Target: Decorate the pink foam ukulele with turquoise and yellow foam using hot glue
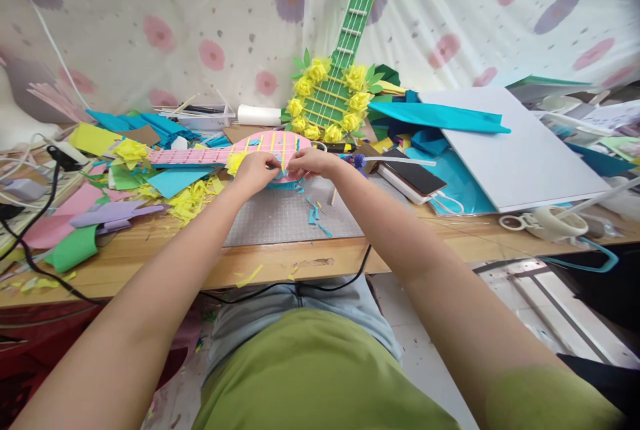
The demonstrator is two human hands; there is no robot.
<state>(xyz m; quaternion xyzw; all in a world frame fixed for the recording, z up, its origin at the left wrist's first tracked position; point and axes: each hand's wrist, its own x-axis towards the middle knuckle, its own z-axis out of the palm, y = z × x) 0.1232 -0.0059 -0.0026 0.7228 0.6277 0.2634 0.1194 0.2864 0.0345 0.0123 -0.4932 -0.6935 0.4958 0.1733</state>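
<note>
A pink paper guitar (190, 157) with blue sides, yellow strips and thin strings lies on the grey cutting mat (270, 220), its neck to the left. Over the front edge of its body, my left hand (257, 171) is closed in a pinch, beside a yellow paper flower (235, 163). My right hand (314, 163) meets it from the right, fingers pinched together at the strings. Whatever is between the fingertips is too small to name. Right of my right wrist is a blue glue gun (356, 161) with a pale glue stick (400, 161) poking out.
A green paper guitar (345, 60) ringed with yellow flowers leans against the curtain. Paper scraps (193, 201) pile up on the left. A phone (413, 173), a white board (525, 157) and a cup (560, 223) lie right. A black cable (300, 285) hangs along the table edge.
</note>
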